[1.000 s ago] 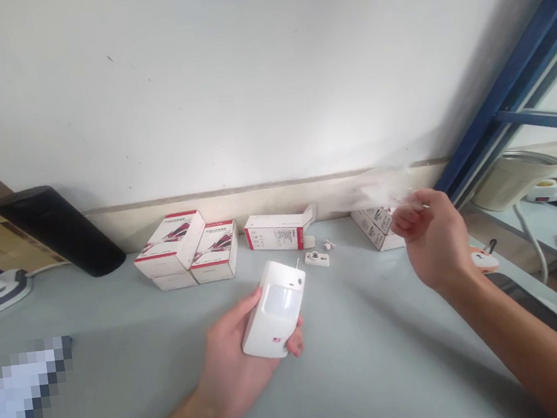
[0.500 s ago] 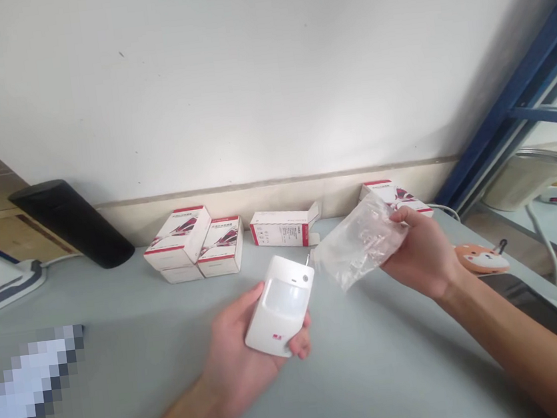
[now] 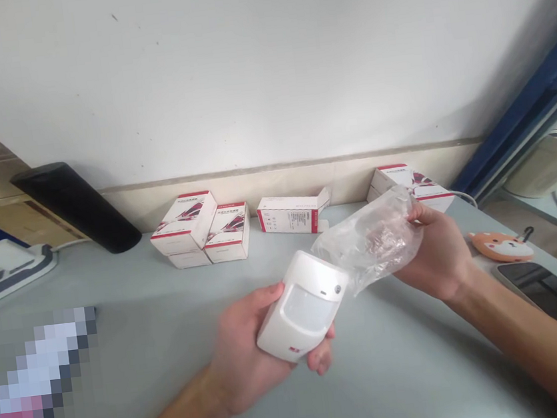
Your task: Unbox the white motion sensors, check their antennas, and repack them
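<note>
My left hand (image 3: 247, 350) holds a white passive-infrared motion sensor (image 3: 302, 307) in its palm, fingers curled around the casing. The sensor's lens faces up, and a small red mark shows near its lower end. My right hand (image 3: 437, 251) grips a crumpled clear plastic bag (image 3: 370, 239) with small, indistinct parts inside. The bag's lower left end touches the sensor's upper corner, and the sensor's antenna is hidden there.
White-and-red product boxes (image 3: 185, 230) stand along the wall on a pale grey table (image 3: 401, 363), one open (image 3: 293, 214). A black cylinder (image 3: 74, 209) lies at back left. An orange fox-shaped pouch (image 3: 501, 246) and a phone (image 3: 522, 275) sit at right.
My right hand has brought the bag left and closer, so it now meets the sensor. The sensor has shifted up and right, and the whole view has tilted slightly.
</note>
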Available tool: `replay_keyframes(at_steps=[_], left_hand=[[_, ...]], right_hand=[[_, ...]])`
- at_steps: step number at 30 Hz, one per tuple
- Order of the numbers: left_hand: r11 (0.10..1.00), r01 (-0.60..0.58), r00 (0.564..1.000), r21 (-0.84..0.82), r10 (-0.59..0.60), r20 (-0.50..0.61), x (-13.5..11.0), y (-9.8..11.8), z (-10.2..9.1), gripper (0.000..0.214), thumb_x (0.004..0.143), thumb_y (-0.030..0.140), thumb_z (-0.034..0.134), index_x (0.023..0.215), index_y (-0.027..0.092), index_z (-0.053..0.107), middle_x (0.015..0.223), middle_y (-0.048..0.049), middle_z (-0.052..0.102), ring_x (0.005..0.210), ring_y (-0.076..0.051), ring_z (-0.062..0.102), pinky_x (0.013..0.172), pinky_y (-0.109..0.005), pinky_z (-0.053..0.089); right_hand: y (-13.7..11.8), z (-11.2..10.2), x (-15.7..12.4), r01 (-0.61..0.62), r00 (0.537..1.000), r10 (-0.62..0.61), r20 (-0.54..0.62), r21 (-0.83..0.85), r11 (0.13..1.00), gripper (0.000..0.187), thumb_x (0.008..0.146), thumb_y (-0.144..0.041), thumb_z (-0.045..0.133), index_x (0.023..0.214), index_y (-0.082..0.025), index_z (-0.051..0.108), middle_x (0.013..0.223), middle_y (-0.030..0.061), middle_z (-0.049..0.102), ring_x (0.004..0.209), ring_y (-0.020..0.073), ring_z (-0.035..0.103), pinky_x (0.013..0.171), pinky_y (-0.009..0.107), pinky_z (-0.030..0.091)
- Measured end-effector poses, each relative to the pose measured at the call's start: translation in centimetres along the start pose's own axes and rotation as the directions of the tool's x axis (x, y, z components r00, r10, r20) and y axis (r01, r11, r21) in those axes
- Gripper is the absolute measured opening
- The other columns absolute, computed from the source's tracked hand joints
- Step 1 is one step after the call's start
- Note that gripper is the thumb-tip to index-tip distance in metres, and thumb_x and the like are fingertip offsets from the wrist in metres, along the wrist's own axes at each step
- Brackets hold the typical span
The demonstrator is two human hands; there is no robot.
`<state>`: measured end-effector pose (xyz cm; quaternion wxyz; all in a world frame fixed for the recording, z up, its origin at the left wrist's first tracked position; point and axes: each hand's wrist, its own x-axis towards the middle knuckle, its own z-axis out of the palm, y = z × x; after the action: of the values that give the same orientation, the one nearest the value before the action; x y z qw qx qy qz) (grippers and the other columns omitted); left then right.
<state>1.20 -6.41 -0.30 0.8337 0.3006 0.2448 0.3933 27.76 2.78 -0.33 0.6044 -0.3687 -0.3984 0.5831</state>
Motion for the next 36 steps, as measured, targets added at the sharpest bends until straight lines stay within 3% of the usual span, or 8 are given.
replay_keyframes(at_steps=[4,11,15,20,25,29,34,36], left_hand=[[0.999,0.023,0.998,0.034,-0.025,0.057,-0.2,0.2,0.4,0.053,0.096,0.055,0.058,0.130,0.015,0.069,0.089,-0.0132,0.073,0.062,-0.020,0.060,0.075,-0.041,0.047],[0.985,0.058,0.994,0.162,-0.072,0.080,-0.7,0.2,-0.1,0.074,0.105,0.059,0.050,0.169,0.033,0.026,0.105,-0.0099,0.077,0.073,-0.026,0.076,0.079,-0.039,0.050],[0.983,0.099,0.994,0.153,-0.106,0.035,-0.8,0.4,0.8,0.075,0.107,0.058,0.049,0.170,0.045,0.011,0.116,-0.0080,0.076,0.080,-0.030,0.081,0.077,-0.038,0.054],[0.983,0.111,0.994,0.144,-0.111,-0.008,-0.5,0.6,1.4,0.073,0.106,0.064,0.047,0.169,0.047,0.014,0.116,-0.0066,0.077,0.079,-0.030,0.082,0.075,-0.038,0.056],[0.973,0.028,0.999,0.231,-0.023,-0.026,-0.1,0.3,1.1,0.067,0.109,0.060,0.043,0.169,0.039,0.023,0.135,-0.0158,0.072,0.095,-0.035,0.082,0.083,-0.043,0.058],[0.941,0.069,0.991,0.332,-0.026,-0.131,-0.1,0.0,0.8,0.078,0.104,0.063,0.056,0.170,0.040,0.022,0.132,-0.0159,0.075,0.103,-0.034,0.080,0.089,-0.044,0.058],[0.935,0.002,0.977,0.354,0.073,-0.199,0.2,-0.2,0.4,0.066,0.101,0.061,0.063,0.156,0.033,0.041,0.125,-0.0128,0.079,0.101,-0.029,0.080,0.089,-0.039,0.055],[0.944,0.023,0.974,0.330,0.052,-0.218,0.4,-0.3,0.1,0.055,0.103,0.061,0.060,0.147,0.031,0.043,0.114,-0.0121,0.081,0.098,-0.028,0.080,0.088,-0.038,0.053]], right_hand=[[0.1,0.3,-0.1,-0.184,0.982,0.182,0.043,0.057,0.981,0.013,0.077,-0.035,0.065,0.073,-0.024,0.060,0.070,0.0020,0.064,0.066,0.0217,0.062,0.063,0.037,0.057],[0.1,1.0,0.1,-0.270,0.957,0.277,-0.083,0.094,0.958,0.009,0.077,-0.028,0.063,0.071,-0.023,0.058,0.070,0.0002,0.060,0.059,0.0158,0.052,0.057,0.029,0.050],[-0.2,1.1,0.0,-0.268,0.960,0.268,0.082,-0.015,0.963,0.027,0.089,-0.051,0.063,0.088,-0.025,0.068,0.079,0.0036,0.068,0.070,0.0223,0.064,0.065,0.034,0.055],[0.0,1.6,-1.5,-0.261,0.852,0.296,0.432,-0.140,0.955,0.066,0.092,-0.084,0.051,0.114,-0.027,0.074,0.084,0.0067,0.072,0.081,0.0289,0.069,0.077,0.044,0.057],[0.9,2.5,-3.7,-0.283,0.707,0.362,0.607,-0.226,0.932,0.070,0.087,-0.064,0.079,0.146,-0.031,0.061,0.086,0.0012,0.069,0.073,0.0240,0.068,0.087,0.043,0.056],[1.3,3.5,-4.9,-0.351,0.708,0.418,0.569,-0.230,0.908,0.060,0.102,-0.060,0.062,0.154,-0.030,0.053,0.085,0.0005,0.068,0.063,0.0194,0.063,0.085,0.043,0.054],[1.7,3.3,-4.9,-0.296,0.757,0.430,0.492,-0.328,0.897,0.050,0.102,-0.059,0.064,0.139,-0.026,0.064,0.086,0.0031,0.071,0.098,0.0267,0.068,0.110,0.048,0.047],[1.7,3.1,-4.8,-0.285,0.747,0.452,0.488,-0.379,0.881,0.045,0.101,-0.060,0.066,0.127,-0.024,0.068,0.087,0.0041,0.070,0.107,0.0282,0.067,0.113,0.049,0.045]])
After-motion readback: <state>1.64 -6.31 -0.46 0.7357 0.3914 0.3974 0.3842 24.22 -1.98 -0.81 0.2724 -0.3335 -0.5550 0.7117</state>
